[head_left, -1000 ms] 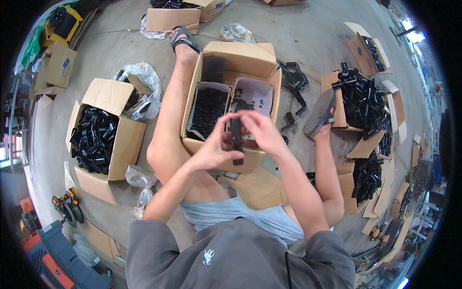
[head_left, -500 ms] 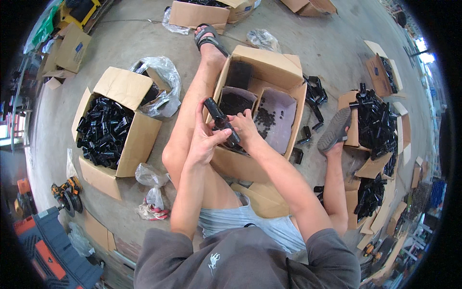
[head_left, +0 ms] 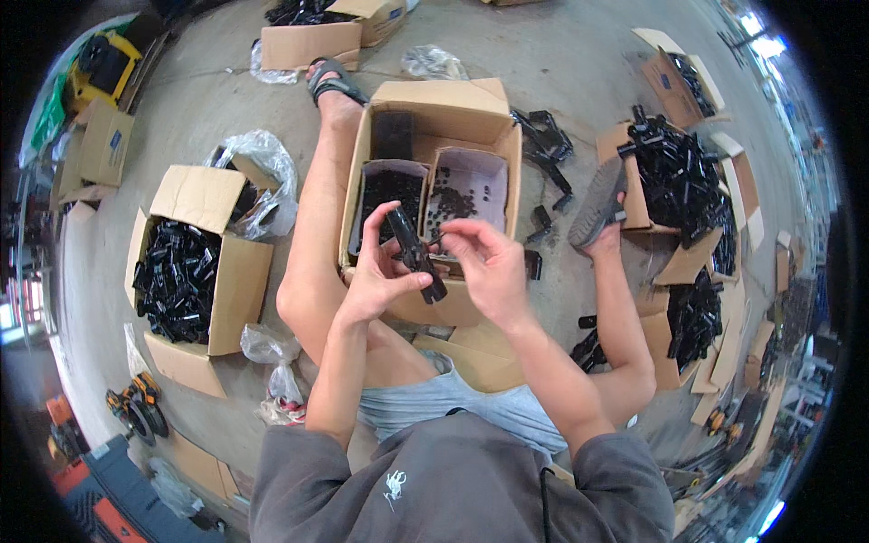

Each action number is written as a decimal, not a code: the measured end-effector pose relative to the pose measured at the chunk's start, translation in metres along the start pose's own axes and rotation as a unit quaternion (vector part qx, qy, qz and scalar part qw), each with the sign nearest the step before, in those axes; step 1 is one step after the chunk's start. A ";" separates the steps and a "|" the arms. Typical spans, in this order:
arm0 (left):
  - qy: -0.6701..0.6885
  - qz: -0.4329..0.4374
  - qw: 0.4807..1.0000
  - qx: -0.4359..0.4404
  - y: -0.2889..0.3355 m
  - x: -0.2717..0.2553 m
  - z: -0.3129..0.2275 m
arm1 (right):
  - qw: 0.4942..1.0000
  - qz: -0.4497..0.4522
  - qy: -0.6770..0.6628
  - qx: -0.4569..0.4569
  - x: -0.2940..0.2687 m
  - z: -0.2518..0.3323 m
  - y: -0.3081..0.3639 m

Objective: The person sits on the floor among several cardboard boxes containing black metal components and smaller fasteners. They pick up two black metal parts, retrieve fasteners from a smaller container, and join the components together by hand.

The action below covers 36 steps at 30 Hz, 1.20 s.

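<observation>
My left hand (head_left: 371, 282) is wrapped round a black tube-shaped fitting (head_left: 414, 252), held at a tilt above the near edge of an open cardboard box (head_left: 439, 92). Close to the fitting's right side, my right hand (head_left: 489, 271) pinches a small dark piece (head_left: 435, 240), too small to name; whether it touches the fitting I cannot tell. Inside the box, a lilac-lined tray (head_left: 490, 170) has small black bits scattered in it. A second tray to its left holds many more dark bits (head_left: 389, 184).
Left of my leg stands a carton full of black fittings (head_left: 176, 281). More fittings (head_left: 679, 176) fill cartons at the right, and loose ones (head_left: 548, 149) lie beside the middle box. Clear plastic bags (head_left: 272, 348) and a yellow-black power tool (head_left: 136, 403) lie on the floor at left.
The whole view has shifted, so the boxes sit farther left. My right hand has turned and drawn back to the fitting's right side, with a small dark piece showing at its fingertips.
</observation>
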<state>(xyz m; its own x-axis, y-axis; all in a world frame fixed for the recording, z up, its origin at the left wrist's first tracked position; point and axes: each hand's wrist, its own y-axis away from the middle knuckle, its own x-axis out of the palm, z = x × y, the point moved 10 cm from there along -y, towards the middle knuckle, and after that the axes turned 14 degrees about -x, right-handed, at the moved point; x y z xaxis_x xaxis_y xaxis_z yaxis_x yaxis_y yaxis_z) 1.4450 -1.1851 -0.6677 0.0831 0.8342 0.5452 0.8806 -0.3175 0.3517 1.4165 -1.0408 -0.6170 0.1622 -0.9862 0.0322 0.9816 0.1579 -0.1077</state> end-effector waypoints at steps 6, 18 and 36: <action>-0.067 0.017 0.998 0.007 0.020 0.046 0.008 | 0.998 -0.059 0.028 -0.019 -0.026 0.005 0.035; -0.227 -0.008 0.973 -0.038 0.047 0.103 0.031 | 0.991 -0.057 0.089 -0.083 -0.070 0.025 0.071; -0.507 -0.076 0.857 -0.054 0.037 0.138 0.036 | 0.989 -0.095 -0.049 0.097 -0.091 -0.041 0.109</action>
<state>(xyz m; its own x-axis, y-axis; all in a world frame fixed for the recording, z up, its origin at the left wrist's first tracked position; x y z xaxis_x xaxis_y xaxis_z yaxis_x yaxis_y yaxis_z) 1.5052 -1.0655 -0.6068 0.3810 0.8158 -0.4350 0.8737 -0.1638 0.4581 1.5049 -0.9362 -0.6728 -0.0282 -0.9910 0.1310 0.9947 -0.0148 0.1021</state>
